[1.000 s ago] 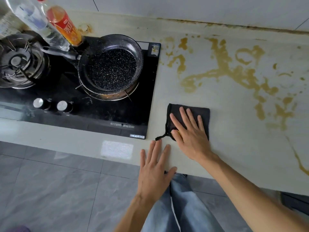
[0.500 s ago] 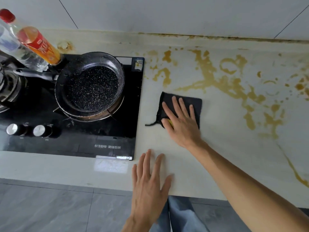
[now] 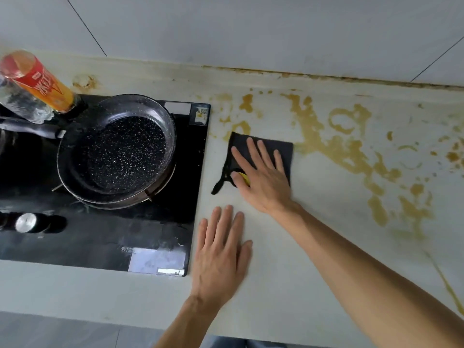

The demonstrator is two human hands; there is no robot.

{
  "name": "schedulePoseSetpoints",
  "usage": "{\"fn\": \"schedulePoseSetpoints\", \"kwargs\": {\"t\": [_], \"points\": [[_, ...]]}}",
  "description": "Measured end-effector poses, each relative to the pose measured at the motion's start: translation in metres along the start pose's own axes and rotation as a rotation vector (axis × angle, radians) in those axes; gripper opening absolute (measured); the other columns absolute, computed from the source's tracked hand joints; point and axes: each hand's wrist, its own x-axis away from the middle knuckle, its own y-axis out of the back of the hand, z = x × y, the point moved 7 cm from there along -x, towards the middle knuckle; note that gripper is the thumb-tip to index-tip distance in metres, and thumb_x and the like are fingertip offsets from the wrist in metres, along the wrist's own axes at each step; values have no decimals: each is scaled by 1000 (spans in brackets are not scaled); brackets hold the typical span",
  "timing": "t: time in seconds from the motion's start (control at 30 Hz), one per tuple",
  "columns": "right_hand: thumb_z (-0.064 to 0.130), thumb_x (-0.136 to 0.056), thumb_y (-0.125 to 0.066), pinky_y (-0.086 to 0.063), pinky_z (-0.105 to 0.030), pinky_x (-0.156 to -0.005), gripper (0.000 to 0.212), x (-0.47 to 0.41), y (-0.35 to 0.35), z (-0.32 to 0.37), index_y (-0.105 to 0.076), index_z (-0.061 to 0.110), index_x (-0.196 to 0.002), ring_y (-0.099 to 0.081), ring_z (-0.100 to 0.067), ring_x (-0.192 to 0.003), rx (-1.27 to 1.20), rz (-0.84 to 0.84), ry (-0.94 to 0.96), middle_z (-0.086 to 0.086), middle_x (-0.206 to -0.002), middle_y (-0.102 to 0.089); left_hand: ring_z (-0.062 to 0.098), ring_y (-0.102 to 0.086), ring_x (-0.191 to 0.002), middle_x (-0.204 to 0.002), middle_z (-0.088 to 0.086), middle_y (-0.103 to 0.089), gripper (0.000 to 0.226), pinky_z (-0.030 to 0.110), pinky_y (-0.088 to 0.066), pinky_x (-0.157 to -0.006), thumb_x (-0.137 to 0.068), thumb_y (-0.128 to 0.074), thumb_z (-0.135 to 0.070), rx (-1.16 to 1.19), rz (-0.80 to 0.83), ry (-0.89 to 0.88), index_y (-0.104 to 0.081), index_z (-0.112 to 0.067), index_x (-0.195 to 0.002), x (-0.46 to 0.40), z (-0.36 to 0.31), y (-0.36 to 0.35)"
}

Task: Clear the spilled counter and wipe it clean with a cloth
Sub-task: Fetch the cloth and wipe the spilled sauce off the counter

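A dark cloth [image 3: 286,153] lies flat on the pale counter [image 3: 326,242], just right of the stove. My right hand [image 3: 263,182] presses down on it with fingers spread, and a bit of yellow shows beside the thumb. A loose strap of the cloth trails off its left corner. Yellow-brown spill stains [image 3: 351,151] spread over the counter from the cloth's far edge to the right side. My left hand [image 3: 221,254] rests flat on the counter near the front edge, holding nothing.
A black stove [image 3: 163,234] fills the left, with a speckled black pan [image 3: 118,151] on its burner and a knob [image 3: 26,222] in front. An orange-labelled bottle [image 3: 42,84] and a clear bottle [image 3: 22,104] stand at the back left. A tiled wall [image 3: 251,33] runs behind.
My right hand has slid the cloth away from the front edge toward the stains. My left hand has moved from the counter's edge further onto its surface.
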Motion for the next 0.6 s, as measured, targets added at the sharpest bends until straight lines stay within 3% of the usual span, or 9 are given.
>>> {"fn": "schedulePoseSetpoints", "kwargs": {"t": [0.23,0.37,0.6], "points": [[62,-104,-20,4,-53,-128,63,-17,10,-32,-6,46,-163,8,-18,-161,-23,19,-76,5,-174,5,24,-13,-163,-174,-1,-23,60,54,-19,-129,-107,-43,-46,14,-25,6,-34,-24,-162,1,0,-3],[60,-104,-21,0,-56,-128,63,17,-1,2,-10,44,-164,4,-23,-161,0,10,30,1,-175,0,24,-15,-163,-174,-1,-22,61,55,-22,-128,-105,-46,-46,18,-38,10,-37,-23,-161,-1,-1,-2],[64,-103,-22,5,-52,-128,62,-80,11,8,-10,50,-162,7,-15,-160,-38,62,86,8,-174,4,26,-19,-162,-174,0,-23,65,50,-15,-131,-101,-54,-46,3,-89,-10,-40,-22,-160,0,0,-1]]}}
